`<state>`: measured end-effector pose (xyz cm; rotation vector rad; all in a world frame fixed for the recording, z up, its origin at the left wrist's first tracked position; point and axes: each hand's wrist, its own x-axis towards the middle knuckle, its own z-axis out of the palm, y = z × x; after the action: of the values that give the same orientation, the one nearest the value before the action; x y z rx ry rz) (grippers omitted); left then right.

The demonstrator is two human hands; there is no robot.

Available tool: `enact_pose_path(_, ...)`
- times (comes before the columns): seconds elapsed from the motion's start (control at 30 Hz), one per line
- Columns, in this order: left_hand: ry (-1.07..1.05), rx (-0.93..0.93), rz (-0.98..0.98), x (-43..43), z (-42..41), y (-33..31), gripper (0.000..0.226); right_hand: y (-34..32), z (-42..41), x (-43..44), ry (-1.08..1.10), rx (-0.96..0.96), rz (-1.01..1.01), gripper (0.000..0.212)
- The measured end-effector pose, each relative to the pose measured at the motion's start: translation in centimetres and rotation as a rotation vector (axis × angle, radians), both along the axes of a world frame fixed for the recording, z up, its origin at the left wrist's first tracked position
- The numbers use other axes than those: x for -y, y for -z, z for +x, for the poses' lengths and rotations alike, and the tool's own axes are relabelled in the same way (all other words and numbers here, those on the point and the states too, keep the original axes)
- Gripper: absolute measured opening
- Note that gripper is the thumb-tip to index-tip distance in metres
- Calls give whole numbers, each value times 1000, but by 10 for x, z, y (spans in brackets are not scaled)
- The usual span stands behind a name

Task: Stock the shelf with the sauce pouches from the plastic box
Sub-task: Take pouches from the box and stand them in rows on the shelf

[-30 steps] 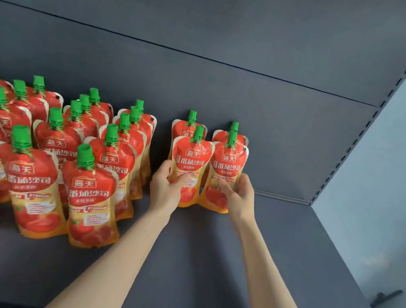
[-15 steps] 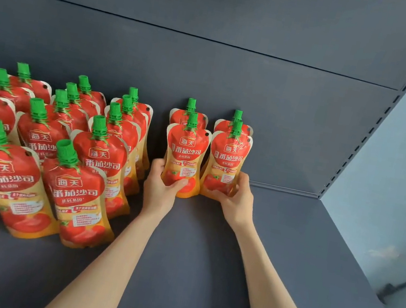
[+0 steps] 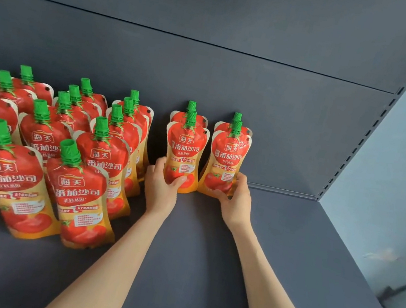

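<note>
Left grip: the left hand (image 3: 163,187) is wrapped round the lower belly of the left front pouch (image 3: 185,150), thumb across the printed face, fingers behind.
Right grip: the right hand (image 3: 235,200) clasps the base of the right front pouch (image 3: 228,158) from its outer side.
Where they sit: both pouches upright on the shelf (image 3: 274,248), close side by side, each right in front of another pouch at the back panel (image 3: 285,114).
Neighbours: the stocked rows (image 3: 60,156) stand to the left, a clear gap apart.
Handling: soft, filled film, I'd say, with a glossy skin that could slide under the fingers; it will sag if pinched high.
Best hold: low on the gusseted base, or up at the stiff green cap (image 3: 191,117).
Risk: top-heavy, so a nudge may topple the pair.
Box: the plastic box isn't in sight.
</note>
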<state>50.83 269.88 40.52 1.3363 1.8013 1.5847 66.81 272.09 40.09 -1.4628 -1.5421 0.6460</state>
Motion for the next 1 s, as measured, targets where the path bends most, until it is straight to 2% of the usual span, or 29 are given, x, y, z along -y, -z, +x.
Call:
enact_pose_path(0.53,-12,-132,-93,23,-1,-2,68,-7,0,16,55,112,-5,54)
enact_pose_path(0.7,36,-229,-48,60,7,-11,46,-20,7,48,62,216,68,42)
enact_pose_path(0.87,185,-259,57,122,21,-34,26,-37,25,115,39,201,134,31)
enact_pose_path(1.0,294,-254,109,192,35,-34,17,-29,42,195,101,114,180,18)
